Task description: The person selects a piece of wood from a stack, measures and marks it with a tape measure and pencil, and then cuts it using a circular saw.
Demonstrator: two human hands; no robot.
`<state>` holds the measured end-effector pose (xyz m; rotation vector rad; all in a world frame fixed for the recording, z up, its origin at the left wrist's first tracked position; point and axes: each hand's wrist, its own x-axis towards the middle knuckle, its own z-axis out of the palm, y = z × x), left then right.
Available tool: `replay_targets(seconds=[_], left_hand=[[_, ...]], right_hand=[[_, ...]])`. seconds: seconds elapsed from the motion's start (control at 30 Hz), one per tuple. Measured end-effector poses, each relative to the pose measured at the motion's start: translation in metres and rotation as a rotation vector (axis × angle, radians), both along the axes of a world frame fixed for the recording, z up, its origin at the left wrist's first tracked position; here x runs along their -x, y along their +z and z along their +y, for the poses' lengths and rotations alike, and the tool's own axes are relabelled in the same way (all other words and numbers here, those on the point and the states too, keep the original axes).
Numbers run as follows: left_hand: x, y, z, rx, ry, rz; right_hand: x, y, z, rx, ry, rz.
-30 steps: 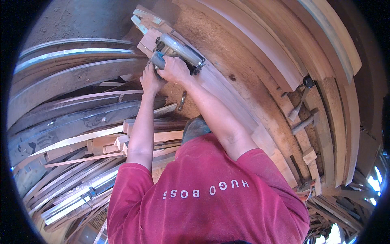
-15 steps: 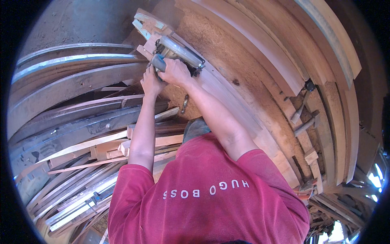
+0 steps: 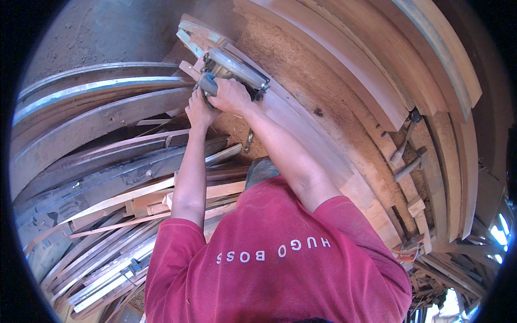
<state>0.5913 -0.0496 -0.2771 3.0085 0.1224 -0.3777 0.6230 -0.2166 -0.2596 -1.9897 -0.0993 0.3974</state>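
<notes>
A hand-held power tool [image 3: 231, 65] with a silvery metal housing sits on a long pale wooden plank [image 3: 307, 132]. My right hand [image 3: 231, 96] is closed around its grey-blue grip [image 3: 208, 84]. Just left of the grip is my left hand [image 3: 199, 110], its fingers bent and pressed against the tool's side; what they grasp is partly hidden. A small pale wood piece [image 3: 188, 69] juts out left of the tool. Past its far end shows a sawdust-covered block with pale green edges [image 3: 202, 36].
Curved timbers [image 3: 107, 107] are stacked on the left, with thinner strips [image 3: 118, 188] nearer me. More curved boards [image 3: 371, 70] lie on the right. A hammer-like tool [image 3: 407, 168] rests among them. Sawdust [image 3: 269, 40] covers the surface beyond the plank.
The power tool and both hands have shifted slightly along the plank, toward its far left end. My grip looks the same, and the whole view has moved a little.
</notes>
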Motion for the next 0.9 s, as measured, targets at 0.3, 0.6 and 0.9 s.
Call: replay_targets(seconds=[0.3, 0.6, 0.9], left_hand=[[-0.016, -0.010, 0.016, -0.003, 0.010, 0.007], [-0.026, -0.011, 0.022, 0.029, -0.005, 0.016], [-0.038, -0.021, 0.029, 0.094, -0.018, 0.023]], right_hand=[[-0.014, -0.005, 0.011, -0.014, -0.003, -0.004], [-0.025, -0.010, 0.016, -0.019, 0.009, 0.052], [-0.031, -0.019, 0.018, -0.063, -0.024, 0.071]])
